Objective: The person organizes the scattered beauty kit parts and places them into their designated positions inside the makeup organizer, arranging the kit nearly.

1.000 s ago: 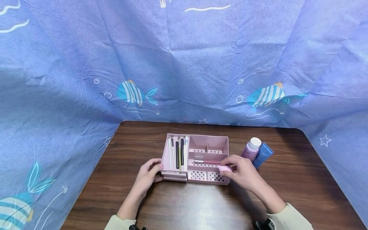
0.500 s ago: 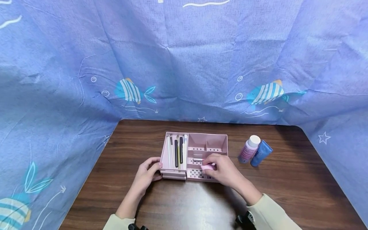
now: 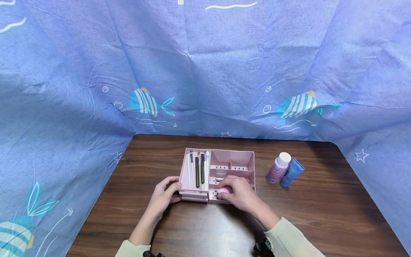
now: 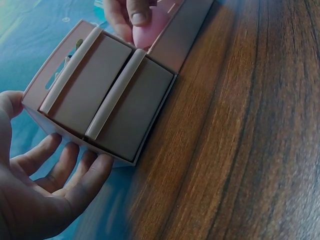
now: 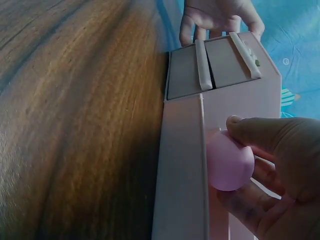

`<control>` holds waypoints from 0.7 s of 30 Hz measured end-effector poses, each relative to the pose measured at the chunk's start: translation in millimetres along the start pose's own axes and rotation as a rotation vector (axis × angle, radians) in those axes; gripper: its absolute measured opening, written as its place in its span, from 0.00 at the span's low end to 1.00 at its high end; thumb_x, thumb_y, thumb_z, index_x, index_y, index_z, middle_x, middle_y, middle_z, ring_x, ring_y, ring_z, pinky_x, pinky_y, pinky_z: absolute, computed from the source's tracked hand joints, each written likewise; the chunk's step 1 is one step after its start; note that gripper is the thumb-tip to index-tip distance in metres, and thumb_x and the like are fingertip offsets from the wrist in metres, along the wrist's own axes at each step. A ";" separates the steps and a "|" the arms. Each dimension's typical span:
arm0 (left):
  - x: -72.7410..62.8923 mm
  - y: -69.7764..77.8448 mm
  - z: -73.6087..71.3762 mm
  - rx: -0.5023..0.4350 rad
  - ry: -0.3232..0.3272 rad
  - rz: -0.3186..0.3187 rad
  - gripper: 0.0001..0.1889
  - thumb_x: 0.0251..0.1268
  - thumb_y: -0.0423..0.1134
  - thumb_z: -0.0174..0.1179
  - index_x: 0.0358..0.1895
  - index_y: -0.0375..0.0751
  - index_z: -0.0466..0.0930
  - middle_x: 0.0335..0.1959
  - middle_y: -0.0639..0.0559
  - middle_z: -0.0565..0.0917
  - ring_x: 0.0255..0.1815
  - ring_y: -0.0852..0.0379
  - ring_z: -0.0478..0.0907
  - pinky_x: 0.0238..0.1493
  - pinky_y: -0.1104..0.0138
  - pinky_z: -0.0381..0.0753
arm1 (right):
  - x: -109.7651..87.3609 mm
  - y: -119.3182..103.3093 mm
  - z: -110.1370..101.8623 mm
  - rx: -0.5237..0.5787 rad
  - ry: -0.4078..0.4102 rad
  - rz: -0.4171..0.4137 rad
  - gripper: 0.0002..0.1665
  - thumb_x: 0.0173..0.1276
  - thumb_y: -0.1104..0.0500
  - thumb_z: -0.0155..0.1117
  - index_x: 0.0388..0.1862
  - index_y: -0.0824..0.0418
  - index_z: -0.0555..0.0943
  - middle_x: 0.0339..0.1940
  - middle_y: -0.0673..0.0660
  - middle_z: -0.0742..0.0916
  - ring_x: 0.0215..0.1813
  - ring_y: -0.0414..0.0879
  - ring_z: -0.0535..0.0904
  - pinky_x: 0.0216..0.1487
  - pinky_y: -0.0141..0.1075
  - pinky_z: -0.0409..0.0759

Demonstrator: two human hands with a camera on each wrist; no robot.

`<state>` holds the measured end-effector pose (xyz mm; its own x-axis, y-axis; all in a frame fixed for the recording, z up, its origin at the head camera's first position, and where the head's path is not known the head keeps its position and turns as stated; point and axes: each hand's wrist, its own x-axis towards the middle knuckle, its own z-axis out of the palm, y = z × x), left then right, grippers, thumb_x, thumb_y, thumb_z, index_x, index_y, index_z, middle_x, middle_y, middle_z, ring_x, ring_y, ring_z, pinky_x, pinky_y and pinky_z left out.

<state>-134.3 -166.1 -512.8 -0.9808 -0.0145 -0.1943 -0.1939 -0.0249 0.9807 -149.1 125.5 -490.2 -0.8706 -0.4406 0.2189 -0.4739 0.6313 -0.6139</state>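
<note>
A pink makeup sponge (image 5: 231,162), egg-shaped, is pinched between the thumb and fingers of my right hand (image 3: 238,192). It sits at the front left compartment of the pink organizer box (image 5: 180,165), right at the front wall in the right wrist view. My left hand (image 3: 166,194) holds the box at its front left corner, thumb at the upper edge and fingers along the side. Makeup brushes and dark pencils (image 3: 197,171) lie in the long left compartment. Behind the right hand, a lip gloss tube (image 3: 219,179) in the middle compartment is partly hidden.
To the right of the box stands a pink bottle with a white cap (image 3: 278,168), beside a blue tube (image 3: 292,173). Two small drawers (image 4: 132,105) form the box's front left. A blue fish-print cloth (image 3: 205,71) hangs behind the brown wooden table (image 3: 154,157).
My right hand has moved left with the makeup sponge, from the box's right end to the front left compartment, and lower. The left hand keeps its place at the corner.
</note>
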 end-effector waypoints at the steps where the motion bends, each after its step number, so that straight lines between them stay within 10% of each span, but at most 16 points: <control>1: 0.0 -0.1 0.0 0.000 0.001 0.000 0.18 0.70 0.33 0.59 0.61 0.33 0.79 0.49 0.40 0.81 0.45 0.54 0.83 0.45 0.51 0.90 | -0.1 -0.2 1.4 -0.010 0.005 0.002 0.10 0.58 0.59 0.80 0.39 0.54 0.90 0.38 0.46 0.89 0.41 0.40 0.82 0.44 0.34 0.80; 21: -0.7 -1.2 0.3 0.004 0.004 0.007 0.17 0.71 0.33 0.59 0.60 0.33 0.79 0.48 0.41 0.82 0.45 0.54 0.83 0.43 0.52 0.90 | -9.8 -5.8 18.5 -0.138 0.028 -0.001 0.09 0.60 0.56 0.78 0.40 0.49 0.90 0.46 0.44 0.89 0.45 0.40 0.85 0.51 0.40 0.86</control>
<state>-133.4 -165.8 -513.8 -0.9821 -0.0188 -0.1872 -0.1869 -0.0204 0.9822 -135.3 114.3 -502.9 -0.8724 -0.4245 0.2423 -0.4870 0.7132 -0.5041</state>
